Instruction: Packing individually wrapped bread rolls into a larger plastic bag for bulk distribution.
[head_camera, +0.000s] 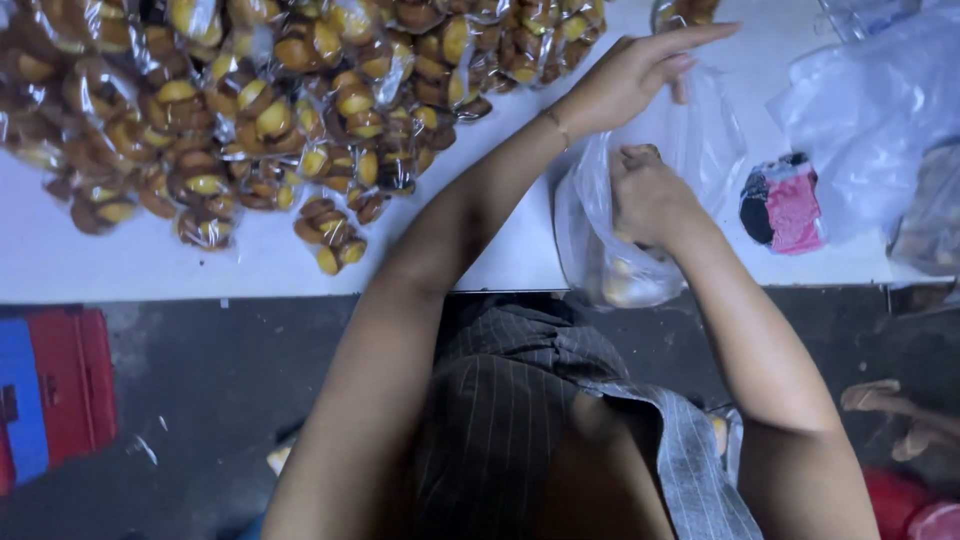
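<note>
A clear plastic bag stands at the front edge of the white table, with a few small yellow cakes at its bottom. My left hand reaches across from the left and pinches the bag's upper rim, its fingers stretched out. My right hand is pushed into the bag's mouth with curled fingers. Whatever is in those fingers is hidden. A big pile of wrapped brown-and-yellow cakes covers the table's far left.
Crumpled clear plastic bags lie at the right of the table, beside a small pink-and-black packet. On the floor are a red and blue crate at left and another person's sandalled foot at right.
</note>
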